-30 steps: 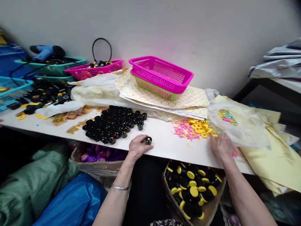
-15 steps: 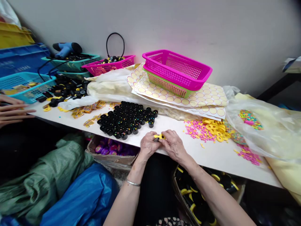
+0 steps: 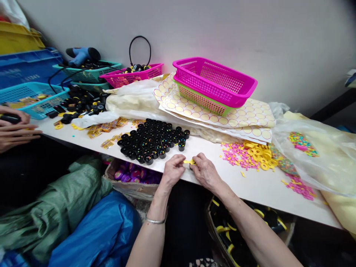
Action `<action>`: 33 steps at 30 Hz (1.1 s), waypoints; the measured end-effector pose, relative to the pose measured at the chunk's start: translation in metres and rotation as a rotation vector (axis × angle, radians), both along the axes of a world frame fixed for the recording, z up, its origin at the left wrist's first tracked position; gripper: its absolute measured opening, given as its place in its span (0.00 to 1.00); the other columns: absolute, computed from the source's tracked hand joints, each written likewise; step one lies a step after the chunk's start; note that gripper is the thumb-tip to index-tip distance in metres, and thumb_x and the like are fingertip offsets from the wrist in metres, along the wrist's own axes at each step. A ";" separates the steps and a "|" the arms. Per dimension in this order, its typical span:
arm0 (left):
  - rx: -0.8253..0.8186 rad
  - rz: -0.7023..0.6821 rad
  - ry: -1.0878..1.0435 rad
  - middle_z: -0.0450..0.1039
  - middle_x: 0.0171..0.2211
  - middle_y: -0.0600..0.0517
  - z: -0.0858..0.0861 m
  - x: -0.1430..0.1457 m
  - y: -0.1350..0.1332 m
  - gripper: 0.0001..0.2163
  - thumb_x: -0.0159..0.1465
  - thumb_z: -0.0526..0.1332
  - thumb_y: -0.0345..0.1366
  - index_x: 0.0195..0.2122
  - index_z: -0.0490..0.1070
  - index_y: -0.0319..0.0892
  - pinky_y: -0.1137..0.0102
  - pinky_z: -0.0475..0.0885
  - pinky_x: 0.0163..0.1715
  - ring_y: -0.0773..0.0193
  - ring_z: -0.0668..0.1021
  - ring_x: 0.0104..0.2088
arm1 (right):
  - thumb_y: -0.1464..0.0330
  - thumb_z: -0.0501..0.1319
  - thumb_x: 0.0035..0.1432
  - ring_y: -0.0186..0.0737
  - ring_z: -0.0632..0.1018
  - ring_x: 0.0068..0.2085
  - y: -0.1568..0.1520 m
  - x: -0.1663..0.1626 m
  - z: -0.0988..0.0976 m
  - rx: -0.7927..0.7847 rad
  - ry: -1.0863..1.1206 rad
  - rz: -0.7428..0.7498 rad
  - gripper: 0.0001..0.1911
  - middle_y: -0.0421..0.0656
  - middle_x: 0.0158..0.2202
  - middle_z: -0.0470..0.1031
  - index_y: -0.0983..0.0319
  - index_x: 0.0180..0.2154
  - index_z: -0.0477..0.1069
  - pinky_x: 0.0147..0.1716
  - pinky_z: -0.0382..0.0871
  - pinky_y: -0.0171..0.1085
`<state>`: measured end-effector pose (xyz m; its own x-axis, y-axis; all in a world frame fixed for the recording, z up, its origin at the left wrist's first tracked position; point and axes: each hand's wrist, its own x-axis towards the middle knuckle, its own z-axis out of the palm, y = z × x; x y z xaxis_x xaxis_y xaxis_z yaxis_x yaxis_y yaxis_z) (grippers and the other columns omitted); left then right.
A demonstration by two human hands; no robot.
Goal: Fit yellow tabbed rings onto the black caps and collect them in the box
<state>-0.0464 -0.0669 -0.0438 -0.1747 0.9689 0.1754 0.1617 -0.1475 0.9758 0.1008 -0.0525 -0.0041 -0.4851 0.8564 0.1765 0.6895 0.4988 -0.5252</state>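
A small yellow plastic piece (image 3: 189, 162) with a narrow tab lies between my two hands at the table's front edge. My right hand (image 3: 206, 171) is closed, its thumb and fingers pinching the piece's right end, with something dark just below. At the tab's left end, my left hand (image 3: 172, 170) has its thumb and fingertips bent together on or against the tip. Left of my hands stand many black round cups (image 3: 148, 159) with coloured bits inside. On the right are a heap of yellow rings (image 3: 260, 152) and scattered pink and yellow bits (image 3: 236, 155).
A magenta basket (image 3: 217, 79) sits in a green one (image 3: 198, 97) on sticker sheets (image 3: 250, 131). A plastic bag (image 3: 328, 155) lies to the right. Cartons of purple items (image 3: 133, 174) and black-yellow parts (image 3: 230, 237) stand below. Another person's hands (image 3: 16, 129) hold something black.
My left hand has drawn slightly left, away from my right hand, and the yellow piece has tilted so its ring shows less. At the far left, the other person's hands have shifted.
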 end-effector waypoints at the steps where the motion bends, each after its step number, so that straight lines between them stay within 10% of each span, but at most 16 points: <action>1: -0.021 0.041 -0.142 0.70 0.33 0.51 0.002 0.001 0.000 0.12 0.47 0.60 0.31 0.34 0.74 0.40 0.74 0.66 0.28 0.69 0.71 0.29 | 0.71 0.52 0.57 0.35 0.69 0.34 0.001 0.000 0.000 -0.010 0.018 0.003 0.05 0.43 0.35 0.64 0.62 0.32 0.66 0.34 0.61 0.34; 7: -0.249 0.082 -0.262 0.66 0.18 0.54 0.006 0.029 0.008 0.16 0.54 0.59 0.46 0.23 0.73 0.36 0.76 0.59 0.19 0.72 0.66 0.19 | 0.71 0.58 0.51 0.33 0.68 0.30 0.006 0.000 -0.007 -0.152 0.351 -0.083 0.05 0.40 0.30 0.64 0.63 0.31 0.72 0.32 0.62 0.34; 14: -0.160 0.155 -0.057 0.70 0.23 0.52 -0.001 0.035 0.008 0.15 0.56 0.58 0.45 0.23 0.74 0.37 0.74 0.64 0.26 0.68 0.71 0.26 | 0.56 0.62 0.47 0.27 0.63 0.16 0.008 -0.007 -0.029 -0.721 0.972 -0.293 0.18 0.36 0.17 0.65 0.64 0.35 0.72 0.14 0.57 0.28; 22: -0.205 0.175 -0.010 0.68 0.24 0.52 0.004 0.038 0.004 0.15 0.58 0.56 0.44 0.23 0.70 0.38 0.75 0.64 0.26 0.68 0.70 0.27 | 0.58 0.63 0.45 0.29 0.68 0.14 0.009 -0.012 -0.023 -0.978 1.041 -0.389 0.16 0.38 0.17 0.68 0.64 0.30 0.69 0.11 0.64 0.28; 33: -0.246 0.191 -0.361 0.63 0.18 0.59 0.012 0.041 -0.004 0.17 0.54 0.60 0.47 0.36 0.65 0.38 0.78 0.61 0.17 0.74 0.66 0.17 | 0.54 0.62 0.46 0.31 0.71 0.16 -0.003 -0.014 -0.024 -0.905 1.134 -0.330 0.18 0.35 0.18 0.66 0.61 0.28 0.60 0.15 0.68 0.32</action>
